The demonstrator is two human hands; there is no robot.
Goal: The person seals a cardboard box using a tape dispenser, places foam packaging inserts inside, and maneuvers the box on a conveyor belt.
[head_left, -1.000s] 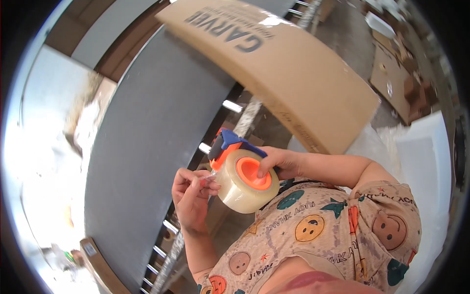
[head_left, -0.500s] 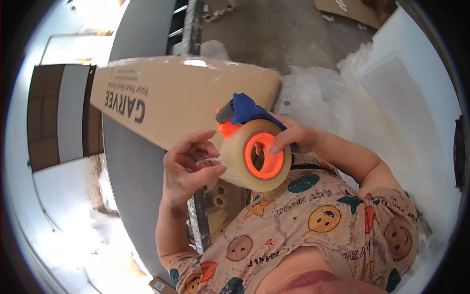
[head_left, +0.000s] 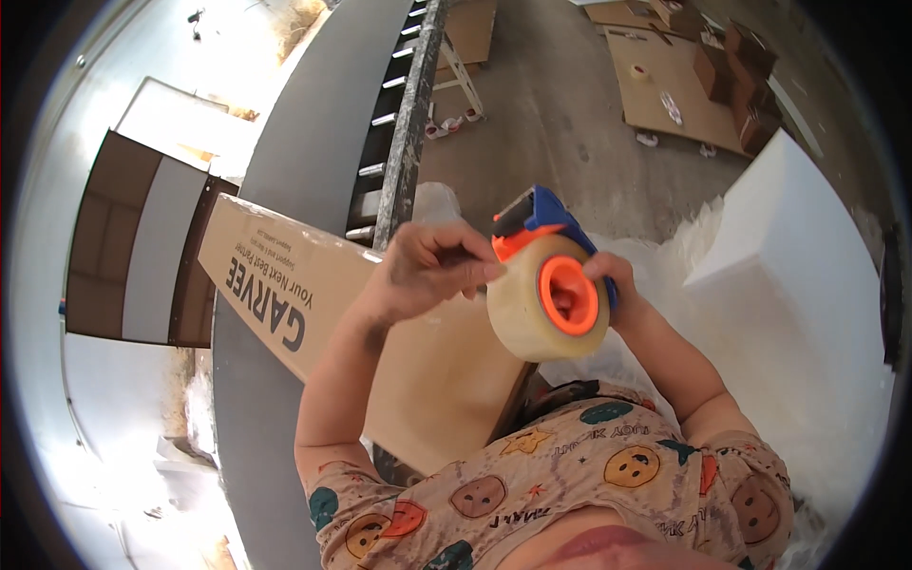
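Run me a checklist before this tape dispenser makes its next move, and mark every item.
1. Right hand gripping the tape dispenser: ok.
2. Tape roll on the orange hub: ok.
3. Tape's free end held by the left hand: cannot tell; only pinched fingers beside the roll show.
4. Carton unobstructed in view: not ok; the left forearm crosses it.
5. Carton fully supported: cannot tell; underside hidden.

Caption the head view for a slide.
Right hand grips a tape dispenser loaded with a wide tape roll, left hand close beside it, near a cardboard box.
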